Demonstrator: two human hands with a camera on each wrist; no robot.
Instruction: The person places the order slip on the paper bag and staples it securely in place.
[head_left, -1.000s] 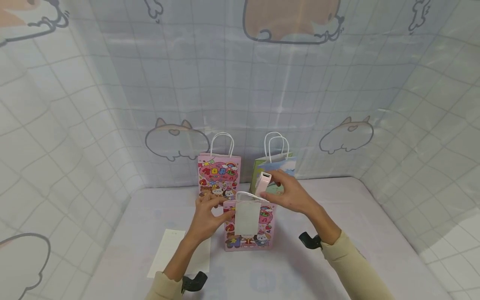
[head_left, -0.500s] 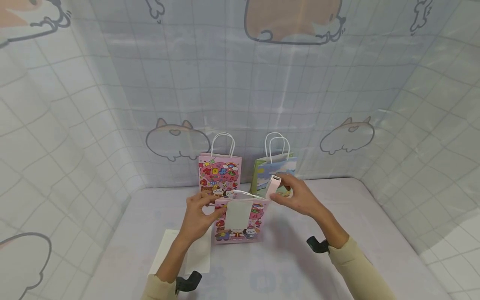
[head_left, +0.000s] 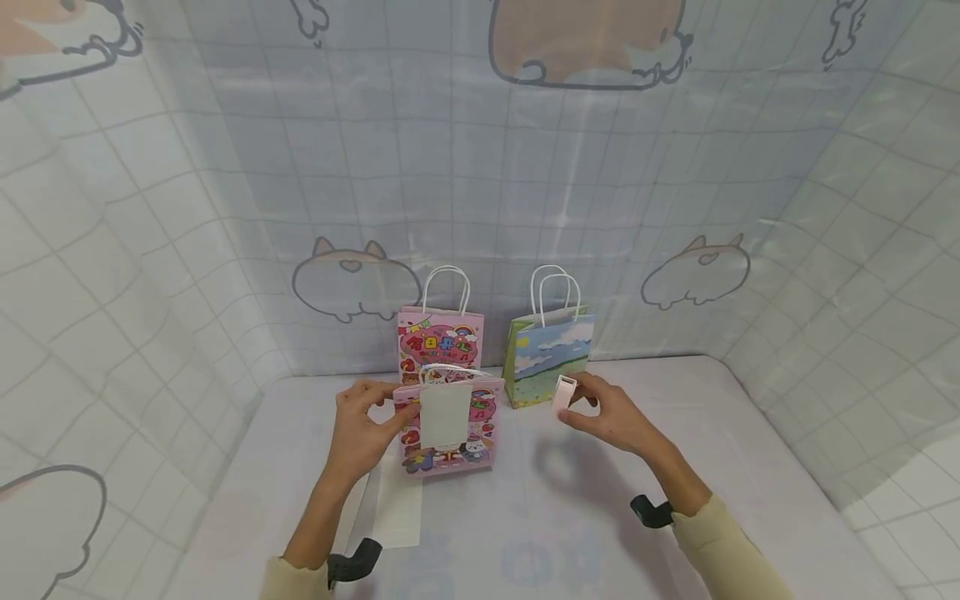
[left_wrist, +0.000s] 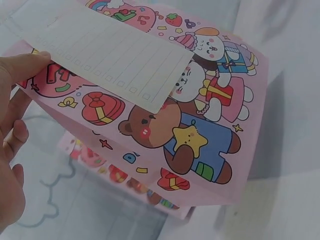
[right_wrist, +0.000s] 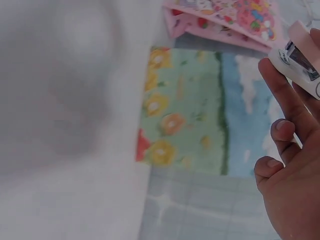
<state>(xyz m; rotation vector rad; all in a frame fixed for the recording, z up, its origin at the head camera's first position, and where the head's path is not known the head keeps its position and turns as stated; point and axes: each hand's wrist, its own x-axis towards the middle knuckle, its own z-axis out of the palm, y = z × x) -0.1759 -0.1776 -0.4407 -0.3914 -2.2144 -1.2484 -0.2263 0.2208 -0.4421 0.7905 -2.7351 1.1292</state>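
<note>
Head: stapler (head_left: 563, 397) in R hand (head_left: 613, 414)

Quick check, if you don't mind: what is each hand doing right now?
Left hand: pinching the front pink paper bag near its upper left corner.
Right hand: holding a small pink-and-white stapler-like tool.
</note>
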